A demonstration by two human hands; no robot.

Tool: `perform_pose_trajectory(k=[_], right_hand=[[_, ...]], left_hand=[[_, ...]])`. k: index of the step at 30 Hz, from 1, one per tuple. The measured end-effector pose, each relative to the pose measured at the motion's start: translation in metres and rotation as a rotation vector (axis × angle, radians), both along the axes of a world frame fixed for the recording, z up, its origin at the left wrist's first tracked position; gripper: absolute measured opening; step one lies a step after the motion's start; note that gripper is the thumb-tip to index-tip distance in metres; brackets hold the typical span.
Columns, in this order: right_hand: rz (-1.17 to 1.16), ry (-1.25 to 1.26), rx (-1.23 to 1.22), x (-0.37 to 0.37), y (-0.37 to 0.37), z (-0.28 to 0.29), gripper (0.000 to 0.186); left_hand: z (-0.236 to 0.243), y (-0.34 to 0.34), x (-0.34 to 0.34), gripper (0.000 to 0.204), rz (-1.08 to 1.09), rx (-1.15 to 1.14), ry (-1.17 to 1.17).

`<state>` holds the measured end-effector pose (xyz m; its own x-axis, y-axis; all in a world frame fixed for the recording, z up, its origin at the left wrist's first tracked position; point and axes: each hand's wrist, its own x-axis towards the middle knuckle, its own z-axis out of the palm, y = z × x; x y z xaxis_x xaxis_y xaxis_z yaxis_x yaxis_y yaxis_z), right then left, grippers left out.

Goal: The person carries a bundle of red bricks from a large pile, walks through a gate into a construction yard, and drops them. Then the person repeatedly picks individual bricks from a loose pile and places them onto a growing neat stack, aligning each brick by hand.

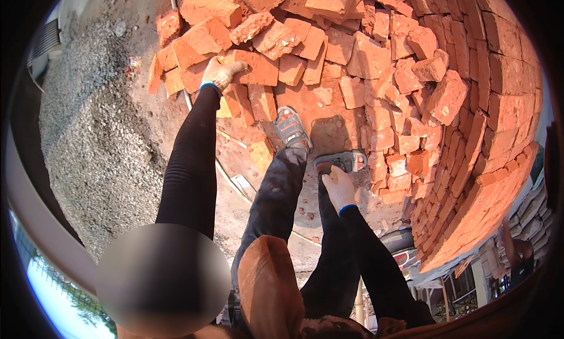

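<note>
My left hand [221, 74], in a pale knit glove with a blue cuff, is closed on an orange-red brick [257, 69] at the left side of a heap. Its thumb stretches across the brick; the fingertips are partly hidden. Other loose bricks [207, 36] lie close around it, some whole and some broken. My right hand [340, 189], gloved the same way, is beside my right leg at about knee height. No object shows in it, and its fingers look loosely extended, partly out of sight. Both arms wear black sleeves.
A tall stacked brick wall [505, 104] curves along the right, with broken bricks [446, 98] piled against it. Grey gravel [106, 145] spreads on the left. A thin pipe [226, 175] runs along the ground by my sandalled feet [292, 127]. Another person [520, 259] is at far right.
</note>
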<state>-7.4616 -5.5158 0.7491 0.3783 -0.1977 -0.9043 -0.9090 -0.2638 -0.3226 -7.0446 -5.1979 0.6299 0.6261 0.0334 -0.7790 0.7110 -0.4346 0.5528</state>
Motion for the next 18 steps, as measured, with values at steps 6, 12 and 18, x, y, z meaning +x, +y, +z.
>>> perform_pose_trajectory(k=[6,12,18], right_hand=[[-0.098,-0.105,0.04,-0.02,0.022,0.002,0.063],[-0.272,-0.075,0.051,-0.063,0.008,0.014,0.066],[-0.047,-0.413,-0.284,-0.039,-0.062,0.111,0.099]], left_hand=[[0.026,-0.047,-0.056,0.05,0.006,0.106,0.082],[0.085,-0.101,-0.122,0.048,0.174,-0.057,0.104],[0.186,-0.16,-0.224,0.052,0.086,-0.173,0.106]])
